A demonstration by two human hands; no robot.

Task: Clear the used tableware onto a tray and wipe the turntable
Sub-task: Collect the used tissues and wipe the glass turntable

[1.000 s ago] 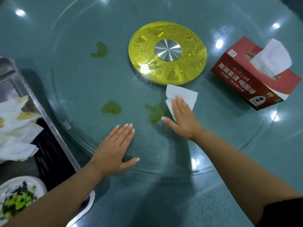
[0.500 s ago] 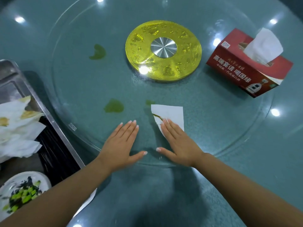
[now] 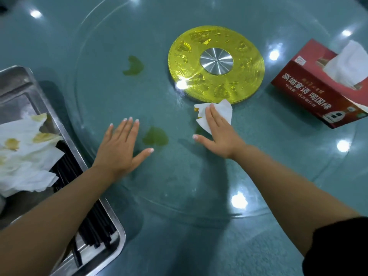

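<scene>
Turntable: my flat right hand presses tissue (left hand flat, steadying); sodden paper may smear green sauce spot.

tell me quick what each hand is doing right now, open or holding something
Left hand: open, flat on the glass turntable, holding nothing.
Right hand: open, straight fingers pressing a white tissue onto the glass.

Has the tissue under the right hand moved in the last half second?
Yes. The tissue under the right hand slid away from the person, and now touches the rim of the gold disc.
</scene>
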